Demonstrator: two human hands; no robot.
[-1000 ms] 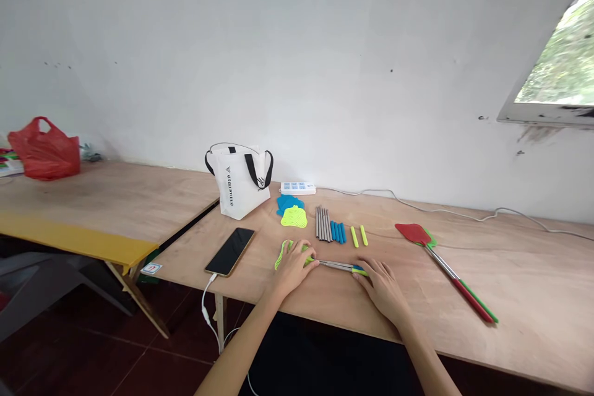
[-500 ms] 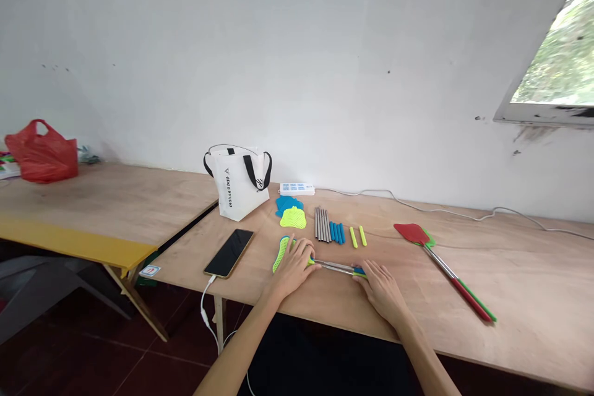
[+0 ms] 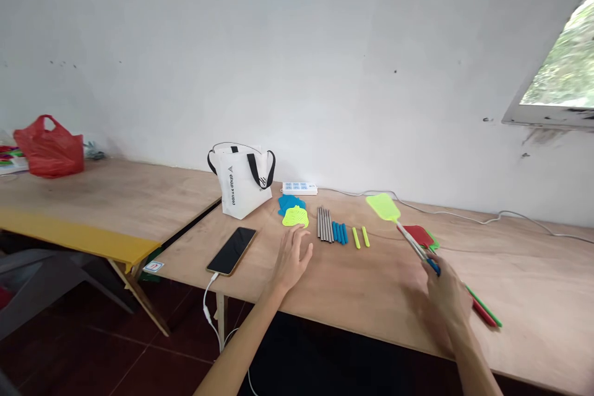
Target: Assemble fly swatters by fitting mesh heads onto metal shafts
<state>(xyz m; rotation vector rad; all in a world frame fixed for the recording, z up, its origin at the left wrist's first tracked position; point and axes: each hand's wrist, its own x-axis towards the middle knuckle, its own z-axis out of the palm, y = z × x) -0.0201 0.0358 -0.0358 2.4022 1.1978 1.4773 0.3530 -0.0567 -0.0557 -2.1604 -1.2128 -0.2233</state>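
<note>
My right hand (image 3: 448, 294) is closed around the grip end of a yellow fly swatter (image 3: 383, 206), raised off the table with its head pointing up and left. Blue shows at the grip beside my fingers, and whether a second swatter lies beneath is hard to tell. Below and behind it, a red fly swatter (image 3: 417, 236) and a green fly swatter (image 3: 482, 305) lie side by side on the wood, partly covered by my hand. My left hand (image 3: 292, 260) is empty with fingers apart, just in front of a loose yellow swatter head (image 3: 296, 216). Blue swatter heads (image 3: 288, 203) lie behind that one.
Several metal rods (image 3: 325, 224), blue grips (image 3: 340, 233) and two yellow grips (image 3: 361, 237) lie mid-table (image 3: 362, 297). To the left are a cabled phone (image 3: 231, 251) and a white bag (image 3: 241, 189). A power strip (image 3: 299, 188) sits by the wall. A red bag (image 3: 53, 150) rests on the other table.
My left hand has let go of the swatter. The right hand has lifted it and carried it right, over the red and green swatters.
</note>
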